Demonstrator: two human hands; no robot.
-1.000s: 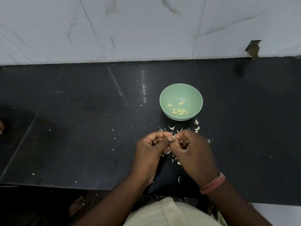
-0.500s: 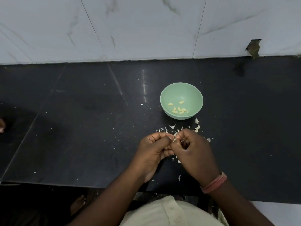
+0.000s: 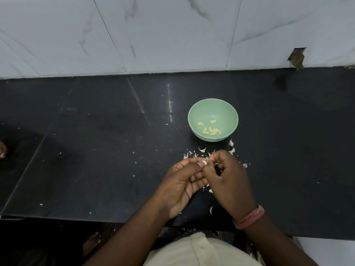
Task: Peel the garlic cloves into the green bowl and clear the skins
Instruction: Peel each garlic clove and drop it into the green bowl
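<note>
A green bowl (image 3: pixel 226 112) stands on the black counter (image 3: pixel 96 150), with several peeled yellowish garlic cloves (image 3: pixel 210 129) in its bottom. Just in front of the bowl my two hands meet over the counter. My left hand (image 3: pixel 184 181) pinches a small pale garlic clove (image 3: pixel 204 162) between thumb and fingertips. My right hand (image 3: pixel 228 175) has its fingertips closed on the same clove from the right side. White garlic skins (image 3: pixel 202 150) lie scattered on the counter between the hands and the bowl, and a few more sit under and behind the hands.
A white marble-tiled wall (image 3: pixel 172 35) rises behind the counter, with a broken notch (image 3: pixel 296 57) at its right base. The counter's front edge runs just under my wrists. Small skin flecks dot the counter to the left. A pink band (image 3: pixel 249 217) circles my right wrist.
My left hand has opened its lower fingers and turned its palm more upward. Both hands stay on the clove in front of the bowl. The bowl has not moved.
</note>
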